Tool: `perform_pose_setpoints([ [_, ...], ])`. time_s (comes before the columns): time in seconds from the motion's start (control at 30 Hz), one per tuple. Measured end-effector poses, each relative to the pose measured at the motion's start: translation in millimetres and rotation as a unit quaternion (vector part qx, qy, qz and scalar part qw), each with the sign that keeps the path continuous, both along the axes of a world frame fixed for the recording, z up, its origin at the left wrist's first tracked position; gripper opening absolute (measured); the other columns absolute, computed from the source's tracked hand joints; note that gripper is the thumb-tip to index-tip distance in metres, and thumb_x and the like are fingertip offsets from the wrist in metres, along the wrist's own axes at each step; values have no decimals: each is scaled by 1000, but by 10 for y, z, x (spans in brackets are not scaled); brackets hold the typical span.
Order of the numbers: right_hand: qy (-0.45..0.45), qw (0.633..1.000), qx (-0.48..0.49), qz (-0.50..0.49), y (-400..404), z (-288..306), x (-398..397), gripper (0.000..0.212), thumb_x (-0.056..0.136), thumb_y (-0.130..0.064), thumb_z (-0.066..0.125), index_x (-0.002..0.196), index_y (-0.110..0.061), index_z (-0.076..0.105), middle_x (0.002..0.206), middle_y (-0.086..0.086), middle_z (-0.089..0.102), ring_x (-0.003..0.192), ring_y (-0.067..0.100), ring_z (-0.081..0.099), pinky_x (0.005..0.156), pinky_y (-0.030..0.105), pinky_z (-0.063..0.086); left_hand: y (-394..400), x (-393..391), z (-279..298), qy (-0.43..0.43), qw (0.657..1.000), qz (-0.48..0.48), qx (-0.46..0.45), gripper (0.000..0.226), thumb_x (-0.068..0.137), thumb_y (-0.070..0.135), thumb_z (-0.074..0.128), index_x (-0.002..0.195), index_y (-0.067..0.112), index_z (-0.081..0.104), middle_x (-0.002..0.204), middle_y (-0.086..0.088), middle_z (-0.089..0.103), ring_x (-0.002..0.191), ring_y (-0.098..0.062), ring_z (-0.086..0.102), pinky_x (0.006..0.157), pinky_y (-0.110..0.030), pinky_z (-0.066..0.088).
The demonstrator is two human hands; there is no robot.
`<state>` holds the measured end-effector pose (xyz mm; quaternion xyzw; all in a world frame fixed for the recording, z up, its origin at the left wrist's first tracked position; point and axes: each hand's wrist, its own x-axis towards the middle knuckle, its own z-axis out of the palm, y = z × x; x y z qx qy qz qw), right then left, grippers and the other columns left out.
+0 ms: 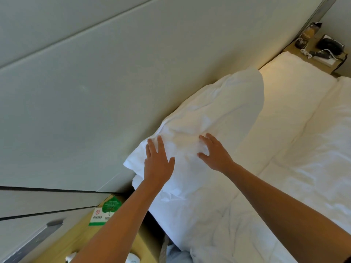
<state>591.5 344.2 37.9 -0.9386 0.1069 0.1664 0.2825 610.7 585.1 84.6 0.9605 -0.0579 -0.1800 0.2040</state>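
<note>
White cotton is creasing across the one pillow [218, 111], which is leaning against the padded headboard [95, 92] along the left side of the bed [284, 103], its near corner hanging past the mattress edge. The left hand [157, 160] is lying flat on that near left corner, fingers straight and spread. The right hand [214, 152] is pressing into the pillow just to its right, fingers spread and a little bent at the tips, gripping nothing.

The step is probably plumping and smoothing. Next, both palms would be sweeping toward the far end to flatten the wrinkles and nudging the pillow square.

Counting outward, there are two hands, one rumpled duvet [313, 168] on the right and two bedside tabletops. The near tabletop [81, 238] is carrying one green leaf card [111, 205], and the far tabletop [296, 49] one black telephone [329, 45].
</note>
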Motion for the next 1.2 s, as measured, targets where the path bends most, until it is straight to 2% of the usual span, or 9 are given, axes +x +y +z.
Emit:
perform_pose_setpoints([
  [0.1, 19, 1000, -6, -3, 72, -1, -123, 76, 100, -43, 64, 165, -27, 28, 174, 4, 20, 157, 29, 29, 122, 44, 34, 101, -16, -83, 22, 997, -42, 61, 85, 102, 49, 49, 165, 23, -2, 171, -19, -1, 158, -37, 6, 116, -53, 39],
  [0.2, 31, 999, -11, -13, 55, 3, -348, 73, 101, -42, 62, 164, -24, 30, 170, 5, 33, 154, 29, 36, 121, 43, 36, 137, -28, -133, 27, 995, -63, 79, 83, 102, 50, 47, 165, 22, -1, 171, -19, 2, 158, -37, 9, 117, -53, 38],
  [0.37, 74, 996, -31, -48, -113, 83, -955, 71, 103, -45, 57, 165, -24, 29, 165, 4, 41, 150, 27, 41, 119, 44, 38, 24, -184, -106, 20, 991, -86, 103, 82, 102, 52, 47, 165, 20, 6, 170, -24, 1, 157, -39, 5, 119, -58, 29],
  [0.6, 84, 983, -33, -158, -464, 413, -2353, 64, 104, -48, 56, 161, -27, 35, 160, 4, 48, 147, 26, 45, 116, 43, 40, -445, -840, 55, 57, 987, -149, 4, 73, 103, 47, 49, 162, 17, 21, 170, -19, 9, 158, -34, 8, 122, -49, 27],
  [0.77, 58, 957, -14, -285, -642, 636, -3788, 57, 103, -51, 57, 154, -27, 45, 151, 1, 57, 139, 23, 53, 112, 41, 45, -1050, -1916, 176, 72, 961, -257, -66, 59, 103, 41, 54, 155, 15, 41, 163, -10, 37, 151, -26, 34, 121, -41, 31],
  [0.87, 29, 922, 13, -387, -645, 697, -4842, 51, 102, -51, 60, 146, -27, 54, 144, -2, 62, 135, 20, 57, 110, 37, 45, -1387, -2819, 218, 103, 936, -323, -94, 48, 102, 41, 58, 144, 19, 55, 150, -4, 53, 138, -23, 51, 111, -34, 38],
  [1.0, -15, 849, 57, -525, -420, 665, -6431, 43, 101, -49, 63, 136, -26, 63, 133, -4, 68, 124, 16, 64, 107, 33, 49, -1746, -4211, 192, 167, 893, -404, -106, 34, 101, 37, 61, 130, 22, 65, 135, -2, 64, 125, -21, 61, 106, -35, 47],
  [1.13, -51, 748, 113, -651, 75, 531, -8005, 32, 100, -51, 64, 124, -30, 67, 120, -11, 72, 110, 8, 68, 97, 27, 54, -1967, -5626, 147, 230, 845, -473, -96, 26, 102, 33, 61, 122, 19, 69, 126, 0, 70, 107, -14, 64, 93, -26, 48],
  [1.2, -67, 680, 141, -716, 346, 462, -8679, 20, 99, -47, 67, 113, -33, 69, 110, -12, 74, 103, 6, 69, 85, 19, 52, -2052, -6290, 150, 253, 820, -507, -81, 20, 103, 29, 59, 117, 19, 70, 119, 0, 71, 104, -16, 66, 92, -27, 48],
])
